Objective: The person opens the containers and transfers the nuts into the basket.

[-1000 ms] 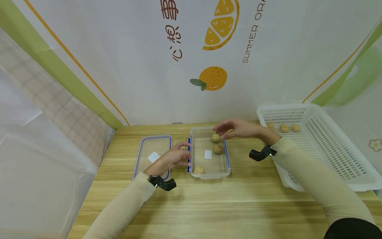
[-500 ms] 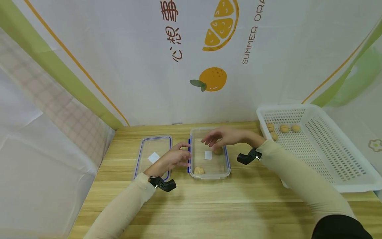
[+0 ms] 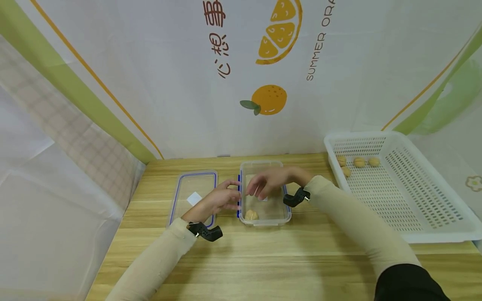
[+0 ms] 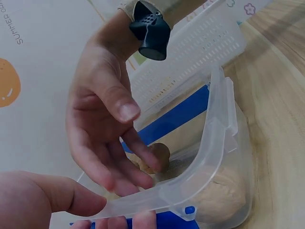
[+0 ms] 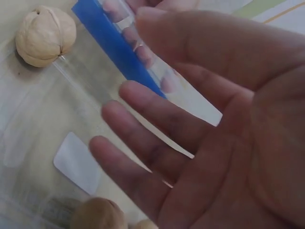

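A clear lidless food container (image 3: 266,219) with blue clasps stands mid-table, with walnuts inside. One walnut (image 3: 251,214) sits in its near left corner; another walnut (image 5: 97,214) shows at the bottom of the right wrist view, while my right hand covers that part in the head view. My right hand (image 3: 272,179) hovers over the container, fingers loosely bent and spread, nothing in them. Against the container's left side rests my left hand (image 3: 222,196); in the right wrist view its fingertips press the outside of the wall, and in the left wrist view its thumb (image 4: 71,193) is at the rim.
A clear lid (image 3: 196,184) with a blue seal lies left of the container, partly under my left forearm. At the right stands a white perforated basket (image 3: 406,192) with several walnuts (image 3: 359,162) in its far left part. A printed cloth (image 3: 301,125) hangs behind the table.
My right hand has moved left and nearer across the container, from its far right corner to over its middle, now covering walnuts that showed before. My left hand has stayed in place.
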A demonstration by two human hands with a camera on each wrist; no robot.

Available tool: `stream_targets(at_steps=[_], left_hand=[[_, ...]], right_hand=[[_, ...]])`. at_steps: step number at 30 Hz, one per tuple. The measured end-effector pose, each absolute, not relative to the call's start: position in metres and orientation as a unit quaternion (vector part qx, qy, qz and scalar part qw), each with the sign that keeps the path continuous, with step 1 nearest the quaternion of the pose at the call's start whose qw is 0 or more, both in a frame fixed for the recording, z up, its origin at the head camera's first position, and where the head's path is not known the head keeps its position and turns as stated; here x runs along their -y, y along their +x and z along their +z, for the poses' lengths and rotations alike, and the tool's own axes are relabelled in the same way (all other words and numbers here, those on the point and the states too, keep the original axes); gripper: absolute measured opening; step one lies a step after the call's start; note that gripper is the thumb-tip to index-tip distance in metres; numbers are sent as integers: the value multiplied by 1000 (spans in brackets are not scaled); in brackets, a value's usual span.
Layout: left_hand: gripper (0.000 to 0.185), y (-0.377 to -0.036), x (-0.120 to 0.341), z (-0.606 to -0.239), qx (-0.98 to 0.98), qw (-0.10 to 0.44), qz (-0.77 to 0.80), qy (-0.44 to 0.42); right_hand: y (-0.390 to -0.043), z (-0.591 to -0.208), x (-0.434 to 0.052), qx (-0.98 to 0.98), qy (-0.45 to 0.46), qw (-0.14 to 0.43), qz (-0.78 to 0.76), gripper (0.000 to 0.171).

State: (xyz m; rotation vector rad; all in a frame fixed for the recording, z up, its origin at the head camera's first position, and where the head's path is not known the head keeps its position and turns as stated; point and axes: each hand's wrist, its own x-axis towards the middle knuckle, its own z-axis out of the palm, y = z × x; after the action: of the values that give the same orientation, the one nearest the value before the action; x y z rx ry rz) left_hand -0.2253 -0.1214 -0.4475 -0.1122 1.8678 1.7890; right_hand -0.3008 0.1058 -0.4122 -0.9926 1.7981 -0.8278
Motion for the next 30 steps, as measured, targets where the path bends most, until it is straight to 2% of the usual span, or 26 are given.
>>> stream_targets(at_steps=[4, 12, 19, 30], left_hand=[[59, -226, 121, -448, -693, 273, 666, -41], [60, -223, 122, -447, -690, 273, 669, -26], [59, -223, 123, -446, -689, 273, 671, -21], [60, -224, 121, -446, -695, 274, 664, -31]], right_hand=[[-301, -421, -98, -708, -404, 478, -327, 42], [-300, -437, -88, -685, -433, 503, -301, 41], [-295, -442, -84, -666, -418, 534, -311, 44], [-292, -448, -79, -663, -419, 538, -308, 35]])
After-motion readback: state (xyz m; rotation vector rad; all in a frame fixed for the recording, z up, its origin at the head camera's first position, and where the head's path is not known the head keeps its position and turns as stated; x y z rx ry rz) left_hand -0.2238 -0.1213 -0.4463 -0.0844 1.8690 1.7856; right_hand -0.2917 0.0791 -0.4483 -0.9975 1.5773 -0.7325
